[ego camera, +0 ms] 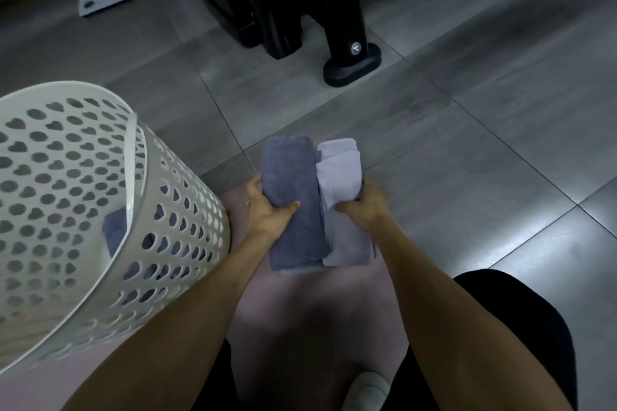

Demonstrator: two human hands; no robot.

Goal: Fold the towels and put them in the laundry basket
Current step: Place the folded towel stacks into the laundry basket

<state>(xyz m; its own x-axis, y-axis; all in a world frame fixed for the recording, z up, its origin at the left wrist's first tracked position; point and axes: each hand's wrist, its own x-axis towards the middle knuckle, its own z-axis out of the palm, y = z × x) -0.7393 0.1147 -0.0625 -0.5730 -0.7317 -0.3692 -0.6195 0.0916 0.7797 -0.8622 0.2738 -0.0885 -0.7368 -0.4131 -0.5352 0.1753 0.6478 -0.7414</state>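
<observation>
both hands clamp a stack of folded towels, each grip curled round one side.
left hand (267, 207) holds the dark towel (293, 197), right hand (362, 207) the pale towel (340, 183), thumbs on top; the stack sits just right of the basket (83, 197), above a pink mat (300, 310). another dark towel (115, 230) lies inside the basket.

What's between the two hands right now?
Head view: two folded towels side by side, a dark blue towel gripped by the left hand and a pale towel gripped by the right hand.
</observation>
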